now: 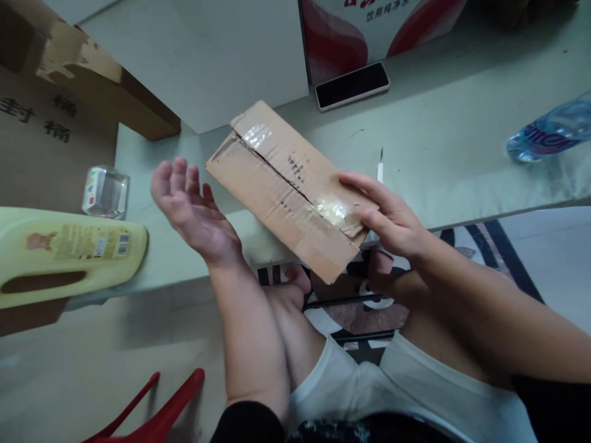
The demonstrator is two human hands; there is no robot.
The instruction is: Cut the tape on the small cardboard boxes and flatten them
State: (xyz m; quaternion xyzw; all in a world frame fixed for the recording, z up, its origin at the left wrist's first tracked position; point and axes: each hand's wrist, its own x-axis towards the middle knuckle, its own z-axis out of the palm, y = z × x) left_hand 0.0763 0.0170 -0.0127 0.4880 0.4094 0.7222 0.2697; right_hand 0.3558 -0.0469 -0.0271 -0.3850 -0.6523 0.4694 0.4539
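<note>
Flat brown taped cardboard box: long axis far-left to near-right, near-right end gripped by right hand; left hand open, palm up, just beside, apart.

Pale green table. Phone lies face up near the back, red-white carton just behind it. Slim cutter in front of the phone. Water bottle on its side, far right. Clear jar and yellow jug far left.
</note>
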